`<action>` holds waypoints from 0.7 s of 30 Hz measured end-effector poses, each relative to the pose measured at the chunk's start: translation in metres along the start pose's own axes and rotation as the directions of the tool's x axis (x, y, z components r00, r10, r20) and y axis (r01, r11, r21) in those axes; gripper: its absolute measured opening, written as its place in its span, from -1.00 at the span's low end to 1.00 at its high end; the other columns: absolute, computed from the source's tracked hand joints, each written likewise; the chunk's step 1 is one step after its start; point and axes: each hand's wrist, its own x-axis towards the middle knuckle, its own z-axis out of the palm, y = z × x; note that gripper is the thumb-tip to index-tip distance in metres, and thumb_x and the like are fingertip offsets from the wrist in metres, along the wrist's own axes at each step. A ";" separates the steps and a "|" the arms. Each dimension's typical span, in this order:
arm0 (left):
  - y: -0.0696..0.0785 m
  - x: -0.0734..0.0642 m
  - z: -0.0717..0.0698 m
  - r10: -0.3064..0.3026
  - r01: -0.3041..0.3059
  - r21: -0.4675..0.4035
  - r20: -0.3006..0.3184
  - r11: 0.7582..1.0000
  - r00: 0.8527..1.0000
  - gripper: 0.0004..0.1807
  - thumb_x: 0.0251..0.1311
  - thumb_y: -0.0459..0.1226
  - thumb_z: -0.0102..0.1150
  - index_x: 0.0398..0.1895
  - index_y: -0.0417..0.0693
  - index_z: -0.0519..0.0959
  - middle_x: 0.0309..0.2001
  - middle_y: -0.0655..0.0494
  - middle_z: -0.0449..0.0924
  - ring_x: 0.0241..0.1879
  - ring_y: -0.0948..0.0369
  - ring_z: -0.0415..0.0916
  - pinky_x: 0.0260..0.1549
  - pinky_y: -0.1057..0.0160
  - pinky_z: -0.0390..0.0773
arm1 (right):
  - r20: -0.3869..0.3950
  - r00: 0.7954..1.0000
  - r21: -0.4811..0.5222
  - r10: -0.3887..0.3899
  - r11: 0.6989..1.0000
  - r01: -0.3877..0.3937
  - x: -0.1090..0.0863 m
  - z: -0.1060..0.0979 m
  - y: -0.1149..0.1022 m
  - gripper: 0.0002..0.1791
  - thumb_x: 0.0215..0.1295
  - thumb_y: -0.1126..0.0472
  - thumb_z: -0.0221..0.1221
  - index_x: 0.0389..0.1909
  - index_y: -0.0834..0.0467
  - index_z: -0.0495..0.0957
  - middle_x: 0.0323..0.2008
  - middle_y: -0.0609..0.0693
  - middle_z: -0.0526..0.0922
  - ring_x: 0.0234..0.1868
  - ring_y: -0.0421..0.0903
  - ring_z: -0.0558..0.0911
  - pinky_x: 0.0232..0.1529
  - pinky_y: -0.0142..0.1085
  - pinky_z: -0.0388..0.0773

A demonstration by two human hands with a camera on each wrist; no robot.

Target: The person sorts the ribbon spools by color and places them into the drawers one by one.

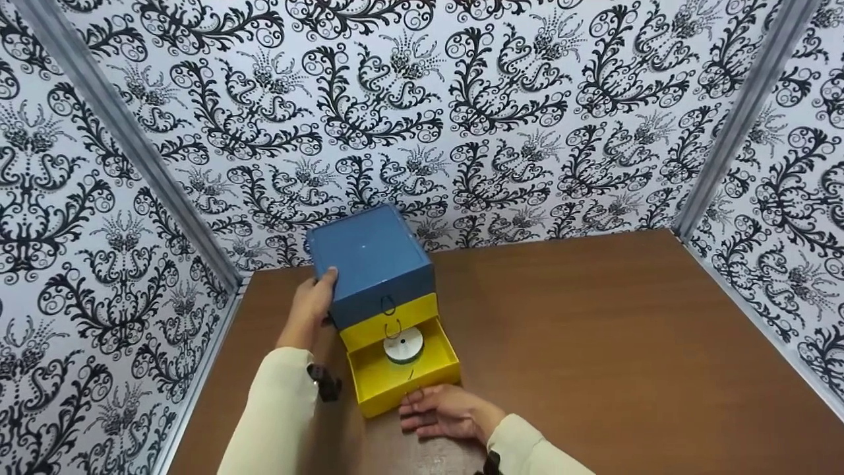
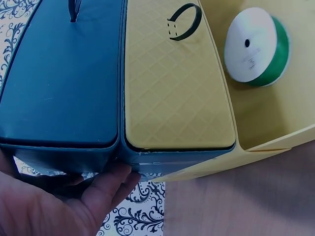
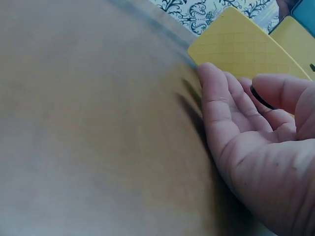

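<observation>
A small drawer box with a blue top (image 1: 369, 254) stands on the table, turned slightly. My left hand (image 1: 313, 297) holds its left side, thumb over the top edge and fingers along the side wall. The bottom yellow drawer (image 1: 369, 377) is pulled out toward me. Inside it, near the back, lies a spool of green ribbon (image 2: 253, 46) with a white label face. At the drawer's front my right hand (image 1: 445, 410), palm turned up, pinches the dark loop handle (image 3: 262, 98) between thumb and fingers. Above, a blue drawer and a closed yellow drawer (image 2: 177, 83) each carry a dark loop.
The brown wooden table (image 1: 593, 330) extends to the right of the box. Behind it stands a wall (image 1: 494, 132) with a black-and-white scroll pattern, close to the box's back. Grey strips (image 1: 132, 138) run down the wall corners.
</observation>
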 end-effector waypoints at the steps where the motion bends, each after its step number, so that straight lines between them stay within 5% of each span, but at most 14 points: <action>1: 0.000 0.000 0.000 0.003 -0.003 -0.004 0.002 1.000 1.000 -0.29 0.29 0.12 -0.17 0.31 -0.20 0.17 0.16 -0.24 0.29 0.06 -0.09 0.36 -0.01 -0.06 0.41 | -0.009 1.000 0.001 -0.005 1.000 0.005 0.003 -0.001 -0.003 -0.64 0.30 0.29 0.03 0.08 0.32 0.38 0.04 0.17 0.51 -0.04 0.06 0.57 -0.12 -0.15 0.52; 10: 0.005 -0.001 0.000 -0.006 0.007 -0.052 0.010 0.999 1.000 -0.30 0.29 0.11 -0.16 0.33 -0.16 0.14 0.17 -0.21 0.28 0.06 -0.08 0.36 0.01 -0.05 0.40 | -0.070 0.994 0.012 -0.079 0.997 0.080 0.036 -0.007 -0.021 -0.62 0.31 0.27 0.03 0.11 0.32 0.34 0.03 0.19 0.51 -0.05 0.08 0.57 -0.12 -0.16 0.54; 21: -0.002 0.000 -0.001 0.005 -0.005 0.006 0.011 1.000 1.000 -0.27 0.29 0.14 -0.17 0.33 -0.17 0.13 0.20 -0.22 0.24 0.10 -0.09 0.32 -0.01 -0.07 0.41 | -0.110 0.988 -0.029 -0.113 0.993 0.110 0.063 -0.010 -0.034 -0.65 0.32 0.25 0.03 0.09 0.28 0.36 0.02 0.19 0.50 -0.13 0.03 0.61 -0.15 -0.18 0.56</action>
